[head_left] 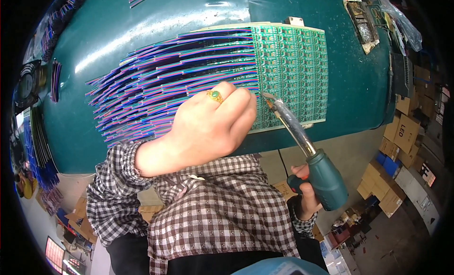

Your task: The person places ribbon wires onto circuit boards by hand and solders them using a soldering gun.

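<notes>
A green panel of small circuit boards (302, 71) lies on the table, and rows of multicoloured ribbon wires (161, 71) run leftward from its middle. Over the wires' right ends rests my left hand (208, 121), a ring on one finger. Its fingers are curled closed, and whatever the fingertips pinch is hidden under the hand. My right hand (307, 194) grips a green soldering gun (326, 180) by its handle. The gun's thin tip points up and left, reaching the panel where the wires end, close beside my left fingers.
The green table (350, 100) has a dirty tray of solder residue (364, 26) at the back right, near a clear plastic bag (402, 22). More wire bundles (40, 147) hang at the left edge. Cardboard boxes (402, 138) stand beyond the table's right side.
</notes>
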Demonstrator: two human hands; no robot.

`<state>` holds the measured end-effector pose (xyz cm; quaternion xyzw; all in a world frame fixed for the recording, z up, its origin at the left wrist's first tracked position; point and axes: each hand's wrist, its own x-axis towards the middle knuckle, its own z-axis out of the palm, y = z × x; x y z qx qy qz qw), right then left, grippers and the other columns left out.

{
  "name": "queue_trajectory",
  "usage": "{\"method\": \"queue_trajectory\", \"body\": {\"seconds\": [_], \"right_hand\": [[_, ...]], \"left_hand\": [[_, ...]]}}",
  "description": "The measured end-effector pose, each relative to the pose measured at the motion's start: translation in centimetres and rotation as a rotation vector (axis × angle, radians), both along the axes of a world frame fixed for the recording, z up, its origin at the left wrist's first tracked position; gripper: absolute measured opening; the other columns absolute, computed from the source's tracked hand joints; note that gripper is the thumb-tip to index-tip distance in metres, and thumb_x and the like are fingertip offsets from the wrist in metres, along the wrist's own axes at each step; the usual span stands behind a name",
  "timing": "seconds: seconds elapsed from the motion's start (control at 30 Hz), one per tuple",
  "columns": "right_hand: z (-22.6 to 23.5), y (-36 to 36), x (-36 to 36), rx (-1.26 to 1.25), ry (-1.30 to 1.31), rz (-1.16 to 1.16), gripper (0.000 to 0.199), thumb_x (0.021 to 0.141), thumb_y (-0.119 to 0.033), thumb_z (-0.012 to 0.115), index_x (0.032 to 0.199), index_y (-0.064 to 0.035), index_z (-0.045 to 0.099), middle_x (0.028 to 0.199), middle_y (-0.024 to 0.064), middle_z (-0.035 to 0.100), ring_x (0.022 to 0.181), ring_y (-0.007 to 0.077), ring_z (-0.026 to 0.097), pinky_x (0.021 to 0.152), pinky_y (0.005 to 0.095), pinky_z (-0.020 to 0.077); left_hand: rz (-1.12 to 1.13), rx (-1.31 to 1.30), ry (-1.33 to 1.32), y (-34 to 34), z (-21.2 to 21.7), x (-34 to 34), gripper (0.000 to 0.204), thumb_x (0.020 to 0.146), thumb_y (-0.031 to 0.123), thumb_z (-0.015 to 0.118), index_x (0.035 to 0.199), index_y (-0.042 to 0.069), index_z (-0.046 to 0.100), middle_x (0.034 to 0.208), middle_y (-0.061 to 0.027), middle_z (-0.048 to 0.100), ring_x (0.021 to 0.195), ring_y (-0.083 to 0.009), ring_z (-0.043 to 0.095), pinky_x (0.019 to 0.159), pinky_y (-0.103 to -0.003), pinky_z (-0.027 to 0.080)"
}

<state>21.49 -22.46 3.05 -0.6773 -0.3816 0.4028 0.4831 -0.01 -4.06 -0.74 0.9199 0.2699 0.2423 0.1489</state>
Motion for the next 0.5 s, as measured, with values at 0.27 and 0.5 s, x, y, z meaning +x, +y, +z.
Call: {"method": "queue_trajectory", "body": {"seconds": [0.27,0.5], "right_hand": [[0.01,-0.06,-0.11,-0.029,-0.028,0.005,0.06,0.071,-0.023,0.089,0.112,0.0082,0.06,0.089,0.0146,0.071,0.084,0.0224,0.07,0.08,0.0347,0.0562],[-0.12,-0.36,0.18,0.019,-0.087,0.002,0.056,0.071,-0.024,0.09,0.109,0.0077,0.062,0.087,0.0137,0.071,0.082,0.0218,0.07,0.077,0.0343,0.0565]], "left_hand": [[0.009,0.008,0.0,-0.04,0.03,0.02,0.036,0.066,0.005,0.065,0.101,-0.004,0.067,0.092,-0.0096,0.06,0.075,-0.0203,0.061,0.061,-0.03,0.051],[0.012,-0.004,-0.004,-0.08,0.04,0.0,0.035,0.066,0.004,0.065,0.1,-0.004,0.067,0.092,-0.0093,0.06,0.075,-0.0202,0.061,0.06,-0.029,0.051]]}}
